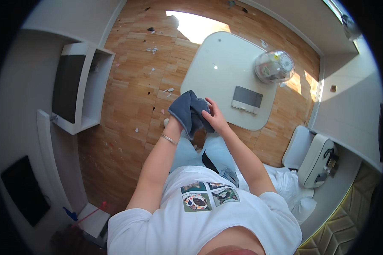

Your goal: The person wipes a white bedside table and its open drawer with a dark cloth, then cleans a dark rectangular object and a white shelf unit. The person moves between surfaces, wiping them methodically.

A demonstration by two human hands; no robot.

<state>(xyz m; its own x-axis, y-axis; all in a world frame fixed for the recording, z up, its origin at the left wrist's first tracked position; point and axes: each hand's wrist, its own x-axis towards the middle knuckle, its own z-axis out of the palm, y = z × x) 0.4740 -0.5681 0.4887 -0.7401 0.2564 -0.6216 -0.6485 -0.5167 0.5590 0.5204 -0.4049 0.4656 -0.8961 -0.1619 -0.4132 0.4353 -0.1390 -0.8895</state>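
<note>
A dark grey-blue cloth (188,111) is bunched between my hands, in front of my legs and by the near left edge of the white table (221,63). It drapes over my left hand (174,124), hiding the fingers; only the wrist side shows, with a bracelet (169,139) on the forearm. My right hand (216,117) grips the cloth's right side, thumb and fingers closed around its edge. To the right of that hand, a flat grey-and-white rectangular item (247,100) lies on the tabletop.
A clear plastic tub (274,66) stands at the table's right edge. Paper scraps (152,49) litter the wooden floor (127,85). An open white cabinet (91,85) is at left. White plastic bags (285,182) and a white lidded case (315,161) sit at right.
</note>
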